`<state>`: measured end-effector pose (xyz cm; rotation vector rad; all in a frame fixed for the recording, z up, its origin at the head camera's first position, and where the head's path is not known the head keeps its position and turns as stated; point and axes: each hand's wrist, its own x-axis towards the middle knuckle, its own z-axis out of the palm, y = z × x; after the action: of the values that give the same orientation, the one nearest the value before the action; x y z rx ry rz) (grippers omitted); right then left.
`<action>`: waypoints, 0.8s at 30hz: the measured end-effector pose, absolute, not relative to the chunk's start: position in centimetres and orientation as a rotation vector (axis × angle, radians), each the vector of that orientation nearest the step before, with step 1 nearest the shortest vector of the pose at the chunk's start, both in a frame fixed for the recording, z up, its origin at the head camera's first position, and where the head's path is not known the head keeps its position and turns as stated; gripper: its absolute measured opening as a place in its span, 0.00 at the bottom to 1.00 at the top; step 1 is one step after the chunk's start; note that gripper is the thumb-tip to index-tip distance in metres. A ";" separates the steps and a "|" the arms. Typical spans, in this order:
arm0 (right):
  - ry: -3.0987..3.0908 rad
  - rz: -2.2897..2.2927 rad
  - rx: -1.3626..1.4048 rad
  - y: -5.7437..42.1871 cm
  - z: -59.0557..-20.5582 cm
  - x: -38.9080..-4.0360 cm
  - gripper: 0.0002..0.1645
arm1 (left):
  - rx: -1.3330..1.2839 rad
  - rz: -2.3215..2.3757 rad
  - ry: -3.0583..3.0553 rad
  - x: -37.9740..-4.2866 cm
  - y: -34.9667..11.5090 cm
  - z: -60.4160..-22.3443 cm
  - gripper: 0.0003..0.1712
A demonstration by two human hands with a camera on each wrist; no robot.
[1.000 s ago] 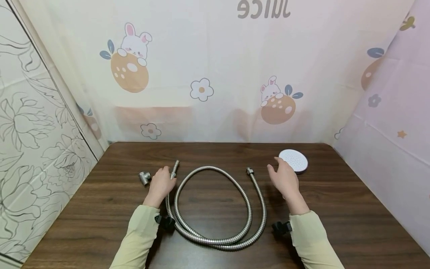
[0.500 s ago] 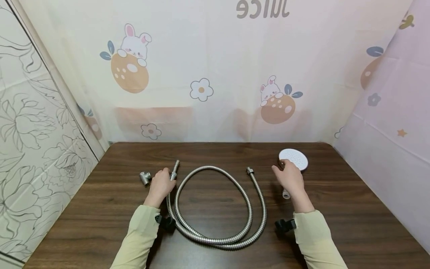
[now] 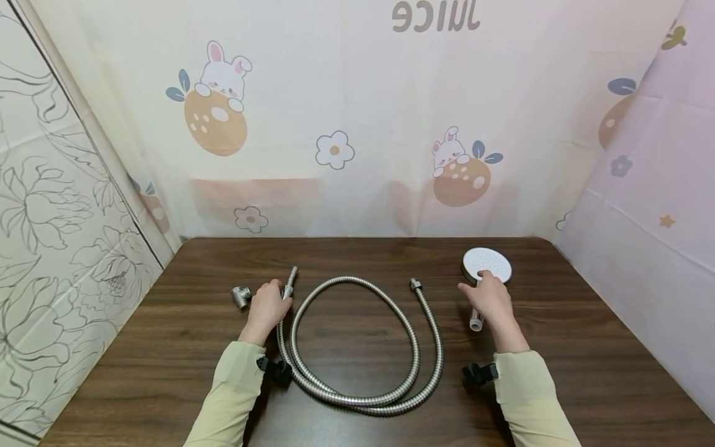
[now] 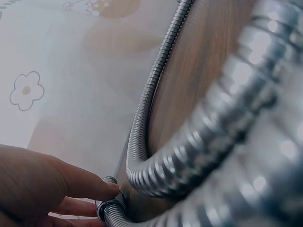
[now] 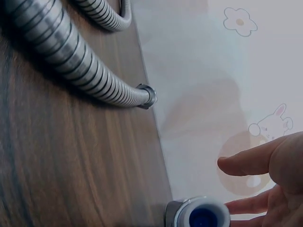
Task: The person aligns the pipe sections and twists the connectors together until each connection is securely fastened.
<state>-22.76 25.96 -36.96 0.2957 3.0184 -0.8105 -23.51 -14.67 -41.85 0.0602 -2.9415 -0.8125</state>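
A metal shower hose (image 3: pixel 416 354) lies in a loose loop on the brown table, one end pointing up at the left and a hex nut on the right end. My left hand (image 3: pixel 267 313) pinches the left end by its collar, the thumb (image 4: pixel 102 188) on the near side and fingers behind. At the right, a hand shower head (image 3: pixel 487 264) lies with its white spray face up and its handle pointing toward me. Over that handle is my right hand (image 3: pixel 491 304), thumb and fingers spread apart. In the right wrist view the handle's threaded end (image 5: pixel 203 215) sits beside the fingers.
A small chrome pipe fitting (image 3: pixel 241 297) lies left of my left hand. Behind the table (image 3: pixel 357 254) hangs a printed curtain (image 3: pixel 335 93), with a patterned panel (image 3: pixel 61 217) on the left side.
My right hand has moved right and slightly back toward me, over the shower head's handle, uncovering more of the spray face. The left hand stays at the hose end.
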 end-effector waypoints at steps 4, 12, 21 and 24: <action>2.989 -0.820 0.307 26.4 -37.2 -22.8 0.40 | 0.090 -0.827 -2.942 -23.6 -14.6 -41.9 0.26; 2.968 -0.817 0.355 27.0 -37.2 -22.7 0.42 | 0.144 -0.833 -2.988 -23.8 -14.4 -41.6 0.32; 2.911 -0.816 0.383 27.4 -37.6 -22.4 0.39 | 0.084 -0.847 -3.014 -23.6 -14.6 -41.5 0.33; 2.889 -0.854 0.380 27.7 -37.9 -22.4 0.37 | 0.082 -0.860 -3.005 -23.6 -14.6 -41.6 0.32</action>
<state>-22.45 27.72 -37.85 0.3804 2.8886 -0.8539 -23.58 -14.63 -41.56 0.0819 -3.0052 -0.8602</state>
